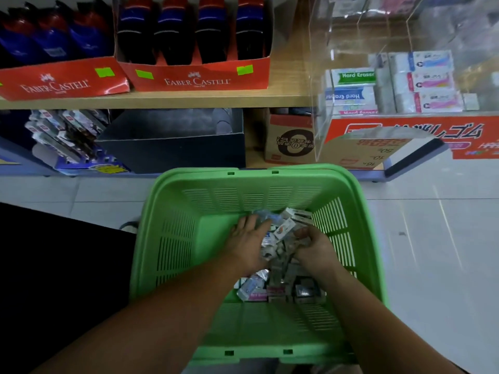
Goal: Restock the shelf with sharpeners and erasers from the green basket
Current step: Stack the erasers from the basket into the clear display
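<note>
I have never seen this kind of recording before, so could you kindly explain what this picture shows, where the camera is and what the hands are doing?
No machine here: a person works with bare hands, and the one camera sits on their head, looking forward and down. Both arms reach into a green basket on the tiled floor. The left hand lies over a pile of small packets, fingers stretched; the right hand curls into the same pile, though blur hides whether it grips any. Ahead is a wooden shelf with red Faber-Castell boxes and a clear case of erasers.
</note>
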`<action>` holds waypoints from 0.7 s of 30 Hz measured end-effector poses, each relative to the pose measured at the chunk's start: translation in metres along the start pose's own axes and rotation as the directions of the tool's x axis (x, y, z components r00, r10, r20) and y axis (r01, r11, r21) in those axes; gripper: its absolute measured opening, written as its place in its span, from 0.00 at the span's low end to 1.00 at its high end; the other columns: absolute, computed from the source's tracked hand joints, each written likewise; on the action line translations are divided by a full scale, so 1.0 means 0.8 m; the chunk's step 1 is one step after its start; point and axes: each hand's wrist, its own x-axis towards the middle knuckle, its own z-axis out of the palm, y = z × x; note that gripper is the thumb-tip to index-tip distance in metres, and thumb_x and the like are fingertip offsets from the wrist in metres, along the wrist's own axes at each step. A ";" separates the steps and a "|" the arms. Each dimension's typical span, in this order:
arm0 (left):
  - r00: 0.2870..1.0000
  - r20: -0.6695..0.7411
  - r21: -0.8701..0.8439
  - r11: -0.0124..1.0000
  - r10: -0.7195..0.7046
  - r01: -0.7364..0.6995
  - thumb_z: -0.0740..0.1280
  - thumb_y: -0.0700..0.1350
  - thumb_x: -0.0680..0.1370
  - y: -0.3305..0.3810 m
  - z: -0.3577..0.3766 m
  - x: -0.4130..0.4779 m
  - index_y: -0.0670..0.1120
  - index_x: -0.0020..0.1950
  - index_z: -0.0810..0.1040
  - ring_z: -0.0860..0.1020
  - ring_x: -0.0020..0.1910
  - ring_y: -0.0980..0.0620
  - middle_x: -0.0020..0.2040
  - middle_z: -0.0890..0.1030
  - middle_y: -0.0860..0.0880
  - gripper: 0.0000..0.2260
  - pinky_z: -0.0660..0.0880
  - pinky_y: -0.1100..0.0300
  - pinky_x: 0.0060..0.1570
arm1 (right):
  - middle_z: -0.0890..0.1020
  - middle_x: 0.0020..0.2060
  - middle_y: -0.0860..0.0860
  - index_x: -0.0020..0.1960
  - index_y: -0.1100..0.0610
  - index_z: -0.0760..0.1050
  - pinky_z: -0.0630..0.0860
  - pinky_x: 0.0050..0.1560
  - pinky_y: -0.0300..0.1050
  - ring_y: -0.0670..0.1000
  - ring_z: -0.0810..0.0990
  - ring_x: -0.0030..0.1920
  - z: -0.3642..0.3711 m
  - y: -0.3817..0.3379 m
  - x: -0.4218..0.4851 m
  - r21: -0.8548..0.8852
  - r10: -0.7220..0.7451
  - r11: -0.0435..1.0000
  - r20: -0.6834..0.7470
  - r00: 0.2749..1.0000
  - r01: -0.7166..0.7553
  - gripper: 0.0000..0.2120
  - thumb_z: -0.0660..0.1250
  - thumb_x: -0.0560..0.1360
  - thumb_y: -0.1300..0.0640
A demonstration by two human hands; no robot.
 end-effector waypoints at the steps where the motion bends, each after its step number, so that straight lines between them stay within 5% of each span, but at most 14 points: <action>1: 1.000 -0.004 0.002 1.000 0.005 -0.005 0.78 0.63 0.68 -0.004 0.001 0.001 0.56 0.83 0.51 0.57 0.78 0.42 0.80 0.57 0.47 0.52 0.61 0.43 0.77 | 0.82 0.52 0.52 0.60 0.56 0.77 0.81 0.45 0.45 0.54 0.82 0.49 -0.001 0.004 0.000 -0.024 0.006 1.000 0.008 1.000 -0.005 0.14 0.68 0.78 0.69; 5: 0.999 0.006 -0.032 0.999 -0.042 0.042 0.78 0.66 0.67 -0.005 0.005 0.002 0.59 0.83 0.49 0.56 0.79 0.43 0.80 0.57 0.48 0.53 0.62 0.42 0.77 | 0.79 0.50 0.49 0.67 0.53 0.73 0.77 0.39 0.40 0.52 0.80 0.49 -0.003 0.005 -0.001 -0.081 0.045 0.996 0.048 0.998 -0.041 0.22 0.70 0.77 0.69; 8: 0.987 0.003 -0.067 0.985 -0.162 0.162 0.77 0.68 0.65 -0.009 0.010 0.001 0.56 0.81 0.56 0.62 0.74 0.42 0.75 0.64 0.46 0.51 0.67 0.45 0.73 | 0.80 0.59 0.48 0.72 0.47 0.71 0.84 0.53 0.49 0.53 0.81 0.59 0.007 0.001 -0.006 -0.118 0.077 0.991 0.150 0.986 -0.060 0.37 0.82 0.68 0.60; 12: 0.969 0.064 -0.124 0.961 -0.240 0.246 0.76 0.74 0.62 -0.030 0.006 -0.003 0.53 0.73 0.68 0.67 0.66 0.44 0.64 0.67 0.46 0.46 0.71 0.48 0.66 | 0.69 0.66 0.47 0.76 0.50 0.69 0.76 0.69 0.51 0.53 0.72 0.66 0.006 -0.006 -0.008 -0.212 0.047 0.977 0.239 0.970 0.005 0.43 0.85 0.66 0.55; 16: 0.969 0.134 -0.315 0.918 -0.210 0.242 0.83 0.61 0.63 -0.030 0.001 0.004 0.54 0.76 0.67 0.71 0.65 0.45 0.68 0.67 0.46 0.46 0.74 0.51 0.67 | 0.76 0.65 0.49 0.79 0.50 0.65 0.81 0.64 0.57 0.56 0.78 0.64 0.008 -0.007 -0.011 -0.157 0.120 0.985 0.303 0.945 -0.074 0.51 0.85 0.60 0.50; 21: 0.978 0.137 -0.494 0.845 -0.160 0.208 0.81 0.51 0.71 -0.021 0.016 -0.002 0.48 0.77 0.69 0.75 0.64 0.46 0.68 0.70 0.46 0.37 0.74 0.54 0.65 | 0.76 0.65 0.46 0.72 0.43 0.69 0.80 0.65 0.57 0.54 0.78 0.64 0.020 -0.001 -0.004 -0.290 0.001 0.955 0.235 0.972 0.069 0.49 0.85 0.55 0.44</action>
